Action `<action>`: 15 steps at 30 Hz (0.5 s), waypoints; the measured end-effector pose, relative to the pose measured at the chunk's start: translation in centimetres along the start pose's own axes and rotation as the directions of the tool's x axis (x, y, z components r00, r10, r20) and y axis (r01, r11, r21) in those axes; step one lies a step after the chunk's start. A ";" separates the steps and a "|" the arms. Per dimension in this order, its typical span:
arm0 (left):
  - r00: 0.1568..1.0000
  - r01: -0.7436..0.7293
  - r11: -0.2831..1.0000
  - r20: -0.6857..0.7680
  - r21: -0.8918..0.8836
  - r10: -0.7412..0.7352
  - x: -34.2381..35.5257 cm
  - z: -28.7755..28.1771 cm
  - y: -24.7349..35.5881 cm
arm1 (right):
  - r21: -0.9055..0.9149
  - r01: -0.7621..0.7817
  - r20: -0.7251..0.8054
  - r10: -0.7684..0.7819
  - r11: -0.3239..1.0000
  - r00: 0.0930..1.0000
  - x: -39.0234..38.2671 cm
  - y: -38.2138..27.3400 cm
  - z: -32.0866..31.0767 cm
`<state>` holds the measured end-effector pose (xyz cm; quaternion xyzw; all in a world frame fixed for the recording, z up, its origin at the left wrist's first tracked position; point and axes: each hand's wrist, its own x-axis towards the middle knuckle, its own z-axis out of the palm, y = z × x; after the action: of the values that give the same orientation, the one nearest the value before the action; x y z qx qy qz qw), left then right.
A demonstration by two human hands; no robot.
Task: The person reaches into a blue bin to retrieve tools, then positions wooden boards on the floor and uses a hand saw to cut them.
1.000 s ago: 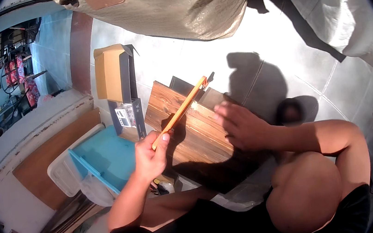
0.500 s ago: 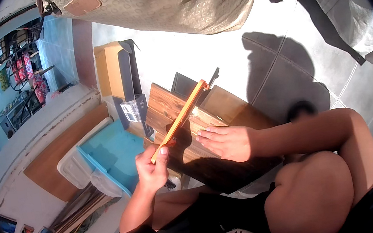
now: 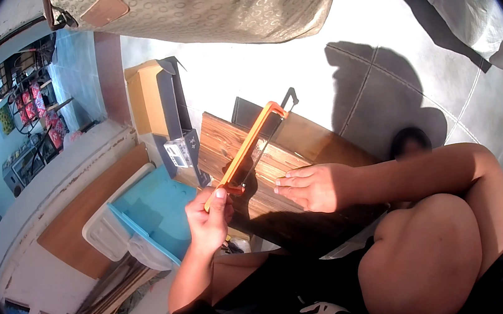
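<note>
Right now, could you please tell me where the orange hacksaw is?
In the head view, the orange hacksaw is just left of centre, gripped in the left hand. It slants over the wooden board, right of the blue bin.

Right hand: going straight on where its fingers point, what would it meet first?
Probably the orange hacksaw, near the left hand gripping it. The hacksaw's height above the wooden board is unclear, so the right hand might pass underneath.

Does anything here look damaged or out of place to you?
Yes, the low white wall at left looks worn: its edge seems chipped, with brownish patches. Nothing odd stands out about the orange hacksaw in the left hand or the wooden board under the right hand.
</note>
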<state>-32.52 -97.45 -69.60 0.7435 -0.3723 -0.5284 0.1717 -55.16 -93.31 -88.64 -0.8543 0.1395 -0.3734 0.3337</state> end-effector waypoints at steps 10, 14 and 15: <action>0.995 -0.096 0.982 0.022 0.165 0.093 0.0 0.5 0.2 | -0.008 0.009 0.007 -0.009 1.000 1.000 0.2 0.1 -0.4; 0.994 -0.106 0.975 0.024 0.196 0.104 -0.1 0.7 0.9 | -0.007 0.024 -0.032 -0.025 1.000 0.999 0.2 0.0 -0.3; 0.994 -0.106 0.968 0.031 0.227 0.102 -0.2 0.8 1.4 | -0.012 0.021 -0.038 -0.022 1.000 0.999 0.1 -0.1 -0.3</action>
<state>-33.82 -98.14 -68.91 0.7326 -0.4705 -0.4795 0.1092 -55.27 -93.41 -88.32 -0.8504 0.1387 -0.3924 0.3219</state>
